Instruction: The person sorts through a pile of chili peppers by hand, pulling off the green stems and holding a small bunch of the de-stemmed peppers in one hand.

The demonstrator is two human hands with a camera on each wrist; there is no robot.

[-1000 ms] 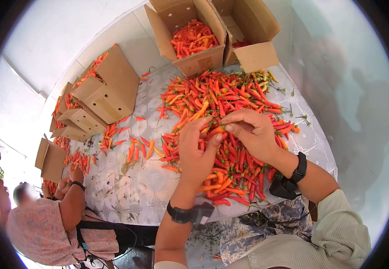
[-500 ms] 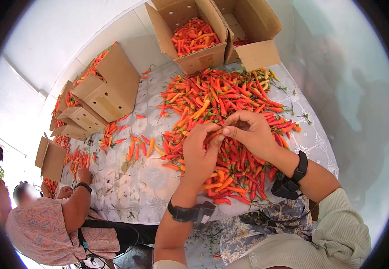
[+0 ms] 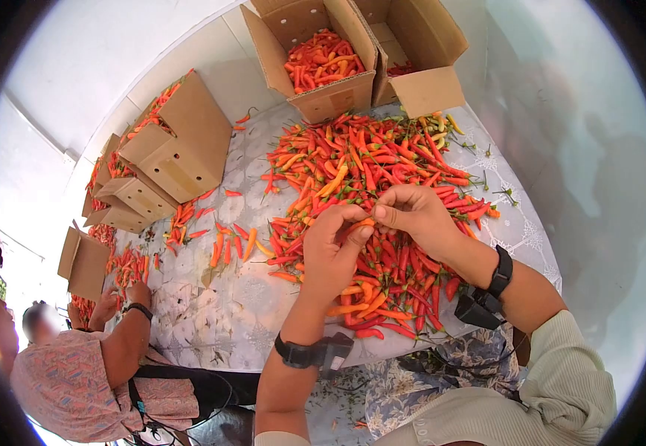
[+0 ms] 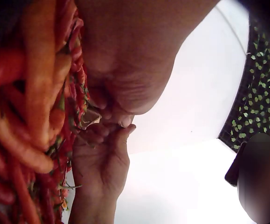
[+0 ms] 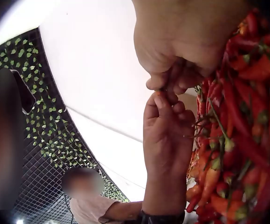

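Observation:
An orange-red chili pepper lies in the grip of my left hand, between the thumb and curled fingers. My right hand pinches at the pepper's end with thumb and forefinger, the fingertips of both hands meeting there. In the right wrist view a small bit of orange shows between the fingertips of the right hand and left hand; most of the pepper is hidden. Both hands are over a large heap of red and orange chilies, many with green stems.
Cardboard boxes of chilies stand at the back and left. Loose chilies and stem bits lie on the white patterned tablecloth. Another person works with chilies at the left. A wall rises at the right.
My hands have shifted slightly down, and the right fingertips have closed in over the pepper's end. The left hand keeps its hold. The other person's hands moved among their chilies.

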